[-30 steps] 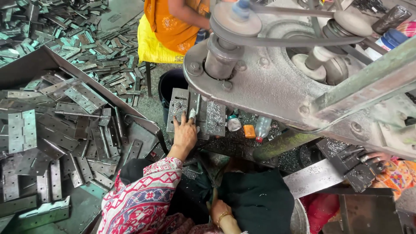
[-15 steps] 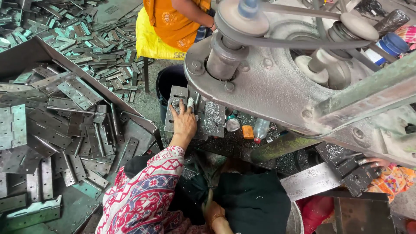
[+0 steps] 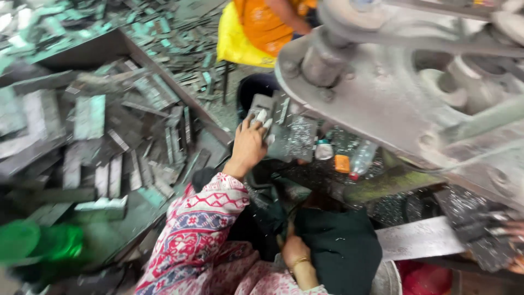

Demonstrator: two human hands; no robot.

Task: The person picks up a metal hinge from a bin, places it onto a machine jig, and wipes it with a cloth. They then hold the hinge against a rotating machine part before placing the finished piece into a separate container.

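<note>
My left hand point(image 3: 248, 146) reaches forward in a pink patterned sleeve, fingers curled over a grey metal plate point(image 3: 261, 108). The plate stands among other plates point(image 3: 297, 139) under the body of a big grey press machine point(image 3: 382, 87). My right hand point(image 3: 295, 250), with a gold bangle at the wrist, lies low near my lap against a dark cloth point(image 3: 338, 246). Its fingers are tucked into the cloth and hidden, so I cannot tell what they hold.
A tray heaped with cut metal strips point(image 3: 109, 136) fills the left. A person in orange point(image 3: 273, 19) sits beyond, by a yellow bag point(image 3: 237, 41). A small bottle point(image 3: 363, 158), an orange cap point(image 3: 342, 163) and a steel strip point(image 3: 420, 237) lie right.
The view has tilted and blurred. My left hand has crept slightly forward on the plates and stays on them. My right hand has shifted a little by the dark cloth.
</note>
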